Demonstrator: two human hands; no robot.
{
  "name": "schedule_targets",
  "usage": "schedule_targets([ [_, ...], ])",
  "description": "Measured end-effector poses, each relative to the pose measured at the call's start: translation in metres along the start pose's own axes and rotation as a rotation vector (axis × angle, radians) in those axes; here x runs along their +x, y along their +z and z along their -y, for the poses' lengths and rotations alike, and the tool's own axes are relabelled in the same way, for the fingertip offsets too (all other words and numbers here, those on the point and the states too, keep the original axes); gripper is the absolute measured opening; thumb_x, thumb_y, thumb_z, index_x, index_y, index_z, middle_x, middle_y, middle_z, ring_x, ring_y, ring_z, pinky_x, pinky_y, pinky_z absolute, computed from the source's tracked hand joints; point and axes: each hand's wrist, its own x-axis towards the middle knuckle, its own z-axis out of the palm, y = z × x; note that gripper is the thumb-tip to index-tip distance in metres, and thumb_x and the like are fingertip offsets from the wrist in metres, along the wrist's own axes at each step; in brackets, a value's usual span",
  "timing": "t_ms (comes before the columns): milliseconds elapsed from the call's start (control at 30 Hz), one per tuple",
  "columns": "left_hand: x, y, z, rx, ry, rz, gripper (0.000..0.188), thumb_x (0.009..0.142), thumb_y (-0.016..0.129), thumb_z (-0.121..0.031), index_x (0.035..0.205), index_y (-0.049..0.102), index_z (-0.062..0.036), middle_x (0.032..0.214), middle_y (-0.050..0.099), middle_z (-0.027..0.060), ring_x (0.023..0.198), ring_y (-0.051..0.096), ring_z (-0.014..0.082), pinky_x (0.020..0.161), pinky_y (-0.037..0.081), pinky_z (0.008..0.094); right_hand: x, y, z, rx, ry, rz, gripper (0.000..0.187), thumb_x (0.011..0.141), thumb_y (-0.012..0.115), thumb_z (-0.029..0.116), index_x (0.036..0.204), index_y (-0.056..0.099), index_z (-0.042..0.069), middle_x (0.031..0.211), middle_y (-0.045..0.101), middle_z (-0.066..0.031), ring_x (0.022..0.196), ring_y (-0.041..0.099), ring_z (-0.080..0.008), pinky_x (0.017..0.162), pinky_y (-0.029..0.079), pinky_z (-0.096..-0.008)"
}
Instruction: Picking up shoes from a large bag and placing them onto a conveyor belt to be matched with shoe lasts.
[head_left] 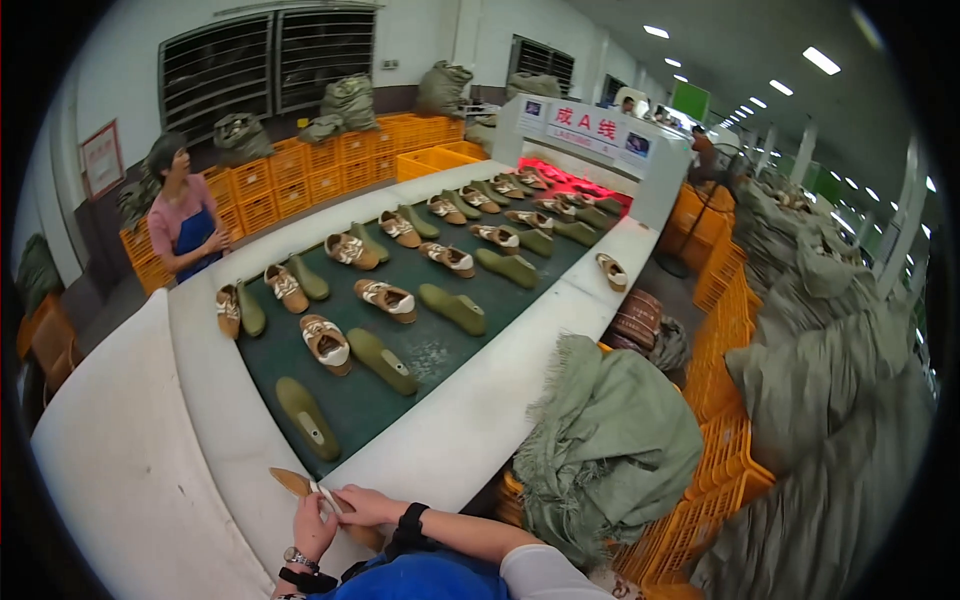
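A brown shoe (288, 481) with white trim sits at the near corner of the white ledge, close to my body. My left hand (314, 527), with a watch at the wrist, has its fingers closed on the shoe's white middle part. Beside it, my right hand (368, 506) closes its fingers on the same part from the right. My fingers cover much of the shoe's opening. Just beyond my hands, a green shoe last (307, 417) lies on the dark green belt (437, 360).
Rows of brown-and-white shoes (326, 343) and green lasts cover the belt. One shoe (611, 272) sits on the right ledge (478, 428). A green sack (610, 440) and orange crates (725, 455) crowd my right. A person (184, 215) stands at the far left side.
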Motion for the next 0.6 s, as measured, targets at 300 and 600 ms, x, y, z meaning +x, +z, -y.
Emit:
schedule_targets([
  [300,-0.009,-0.010,0.001,-0.249,-0.259,-0.007,0.083,0.064,0.077,-0.021,0.132,0.033,-0.0010,0.109,0.051,0.0170,0.088,0.055,0.0259,0.073,0.049,0.0345,-0.004,0.018,0.004,0.107,-0.156,-0.016,0.051,0.072,0.064,0.034,0.109,0.053,0.000,0.110,0.051,-0.0185,0.097,0.053,-0.0336,0.085,0.044,-0.0373],
  [600,-0.038,-0.009,0.061,-0.328,-0.386,0.089,0.099,0.064,0.076,-0.018,0.141,0.016,-0.0034,0.121,0.046,0.0235,0.101,0.054,0.0293,0.083,0.048,0.0357,0.016,0.018,0.034,0.091,-0.334,0.201,0.026,0.066,0.063,0.019,0.083,0.057,0.000,0.094,0.055,-0.0152,0.089,0.055,-0.0315,0.075,0.045,-0.0388],
])
